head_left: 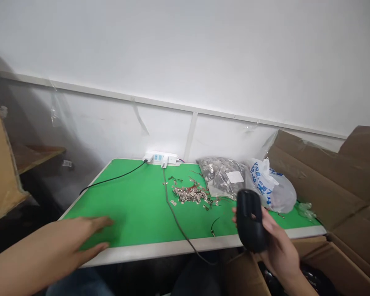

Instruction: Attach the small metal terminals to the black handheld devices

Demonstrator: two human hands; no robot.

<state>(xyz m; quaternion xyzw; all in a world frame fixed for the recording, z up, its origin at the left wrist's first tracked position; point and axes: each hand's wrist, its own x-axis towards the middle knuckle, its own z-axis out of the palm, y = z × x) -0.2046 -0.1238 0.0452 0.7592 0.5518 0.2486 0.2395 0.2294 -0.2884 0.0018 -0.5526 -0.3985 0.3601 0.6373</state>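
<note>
To handle the black mouse (250,224) well, I should grip its sides firmly, without pressing its top. It lies in my right hand (280,244), whose fingers are curled around it, near the cardboard box (244,274). My left hand (78,236), fingers parted and holding nothing, is well apart, over the green tabletop (138,213).

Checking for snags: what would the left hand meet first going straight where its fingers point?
Probably the gray cable, if the left hand is low enough; its height is unclear.
</note>
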